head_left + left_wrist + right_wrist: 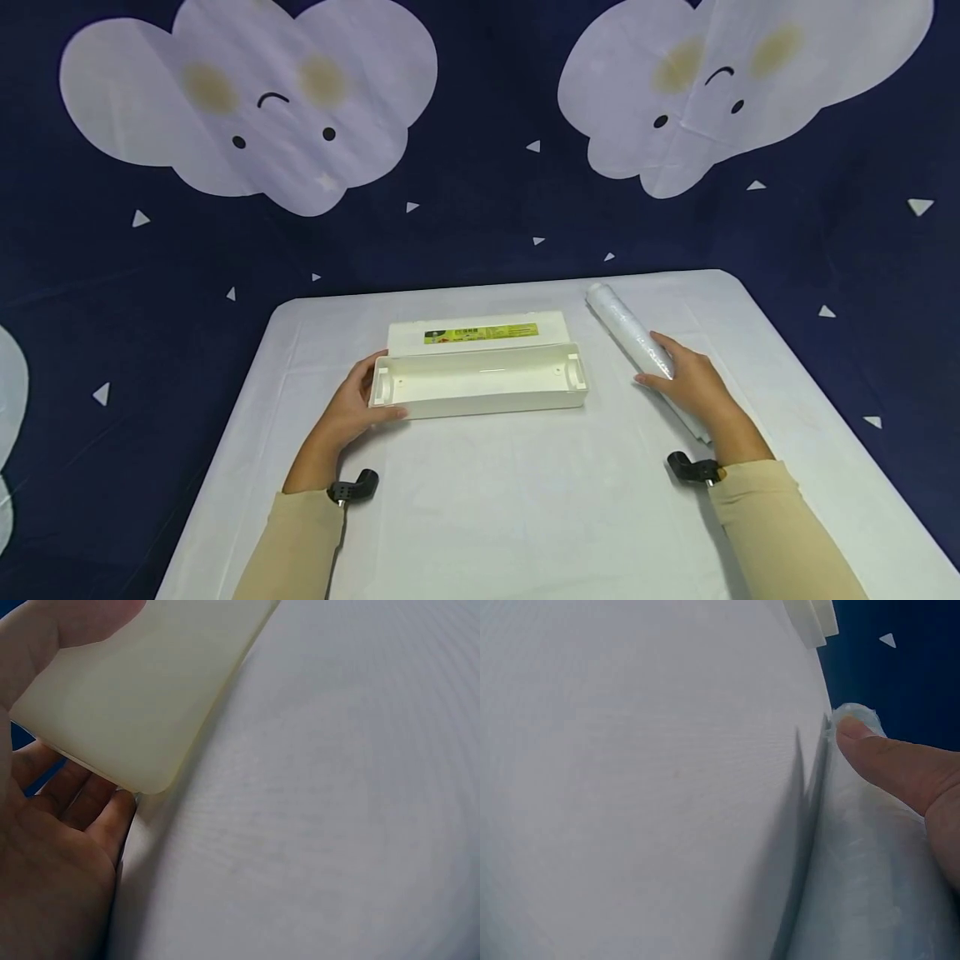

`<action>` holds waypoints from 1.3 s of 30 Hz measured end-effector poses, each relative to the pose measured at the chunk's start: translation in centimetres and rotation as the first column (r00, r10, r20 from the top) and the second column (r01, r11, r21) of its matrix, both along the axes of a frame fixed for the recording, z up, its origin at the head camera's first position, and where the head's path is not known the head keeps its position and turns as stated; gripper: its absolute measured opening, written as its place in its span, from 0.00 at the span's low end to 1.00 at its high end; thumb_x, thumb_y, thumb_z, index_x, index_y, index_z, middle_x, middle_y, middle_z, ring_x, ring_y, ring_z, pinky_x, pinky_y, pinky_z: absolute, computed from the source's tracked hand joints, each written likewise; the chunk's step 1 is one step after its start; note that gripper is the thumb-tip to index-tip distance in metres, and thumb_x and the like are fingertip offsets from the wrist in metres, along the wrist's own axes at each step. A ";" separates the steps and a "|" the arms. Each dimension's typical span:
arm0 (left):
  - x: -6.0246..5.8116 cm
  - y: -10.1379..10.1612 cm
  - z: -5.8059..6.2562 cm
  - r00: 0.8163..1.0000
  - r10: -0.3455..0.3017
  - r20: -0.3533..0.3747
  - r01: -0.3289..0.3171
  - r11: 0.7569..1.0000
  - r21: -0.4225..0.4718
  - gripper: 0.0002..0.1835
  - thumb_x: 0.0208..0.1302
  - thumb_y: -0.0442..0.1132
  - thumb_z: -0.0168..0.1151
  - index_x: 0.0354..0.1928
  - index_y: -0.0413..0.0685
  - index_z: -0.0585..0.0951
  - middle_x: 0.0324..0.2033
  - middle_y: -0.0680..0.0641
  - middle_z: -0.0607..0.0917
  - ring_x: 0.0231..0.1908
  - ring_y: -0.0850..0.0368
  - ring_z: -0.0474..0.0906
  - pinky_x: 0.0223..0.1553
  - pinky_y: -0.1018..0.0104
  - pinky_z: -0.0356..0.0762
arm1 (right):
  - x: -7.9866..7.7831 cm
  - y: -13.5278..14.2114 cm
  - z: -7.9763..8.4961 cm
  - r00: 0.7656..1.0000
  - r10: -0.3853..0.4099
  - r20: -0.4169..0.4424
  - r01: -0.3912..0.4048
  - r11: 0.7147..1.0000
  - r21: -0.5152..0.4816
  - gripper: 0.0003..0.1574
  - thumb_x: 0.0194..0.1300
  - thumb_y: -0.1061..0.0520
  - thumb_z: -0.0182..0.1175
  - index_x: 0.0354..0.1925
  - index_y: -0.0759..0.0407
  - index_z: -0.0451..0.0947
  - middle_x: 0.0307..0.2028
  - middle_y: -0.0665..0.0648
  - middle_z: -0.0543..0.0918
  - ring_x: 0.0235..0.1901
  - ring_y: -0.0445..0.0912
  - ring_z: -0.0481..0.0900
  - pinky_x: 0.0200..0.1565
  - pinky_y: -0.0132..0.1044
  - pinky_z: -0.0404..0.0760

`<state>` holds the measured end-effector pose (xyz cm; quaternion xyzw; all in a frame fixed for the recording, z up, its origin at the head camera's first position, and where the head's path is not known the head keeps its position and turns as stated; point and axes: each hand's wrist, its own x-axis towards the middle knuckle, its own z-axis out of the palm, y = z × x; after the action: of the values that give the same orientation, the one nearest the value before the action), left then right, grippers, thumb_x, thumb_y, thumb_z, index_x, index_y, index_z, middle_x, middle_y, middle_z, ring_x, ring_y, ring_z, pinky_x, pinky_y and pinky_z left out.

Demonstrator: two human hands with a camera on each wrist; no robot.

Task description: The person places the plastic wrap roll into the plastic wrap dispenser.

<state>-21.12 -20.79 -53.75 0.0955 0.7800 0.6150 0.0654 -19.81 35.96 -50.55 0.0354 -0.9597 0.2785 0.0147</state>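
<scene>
A long white plastic-wrap dispenser box (495, 402) lies with its lid (553, 331) folded back, a yellow-green label (480, 333) across it. My left hand (347, 417) grips the box's left end. In the left wrist view the thumb (94, 619) lies over the front wall (142, 705), and the other fingers are at the end wall. To the right, a roll of clear plastic wrap (626, 327) lies slantwise on the table. My right hand (697, 385) holds it from above near its closer half; the right wrist view has the thumb (892, 765) along the roll (855, 885).
The white-covered table (525, 500) has its far edge just behind the box and the roll. Beyond it hangs a dark blue cloth (480, 200) printed with clouds and small triangles. Each wrist wears a black camera mount (356, 486).
</scene>
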 end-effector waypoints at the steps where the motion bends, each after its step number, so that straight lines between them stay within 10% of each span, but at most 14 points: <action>1: 0.0 0.0 0.0 1.000 0.000 0.000 0.000 1.000 0.002 0.63 0.43 0.28 0.88 0.81 0.45 0.59 0.76 0.41 0.63 0.76 0.45 0.58 0.72 0.56 0.60 | 0.0 0.0 0.0 1.000 0.000 -0.001 0.000 1.000 0.004 0.59 0.65 0.46 0.77 0.80 0.65 0.57 0.68 0.81 0.69 0.58 0.75 0.75 0.54 0.71 0.75; 39: 0.1 0.0 0.0 1.000 0.001 0.003 -0.001 1.000 0.023 0.63 0.43 0.28 0.88 0.81 0.45 0.60 0.77 0.40 0.63 0.76 0.42 0.58 0.73 0.48 0.59 | 0.3 -0.4 0.0 0.997 -0.030 -0.075 0.030 1.000 0.001 0.52 0.66 0.53 0.76 0.78 0.66 0.63 0.65 0.81 0.71 0.57 0.77 0.76 0.54 0.71 0.75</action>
<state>-21.01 -20.77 -53.70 0.0950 0.7730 0.6239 0.0650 -19.52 35.57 -50.58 0.0312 -0.9592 0.2757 0.0547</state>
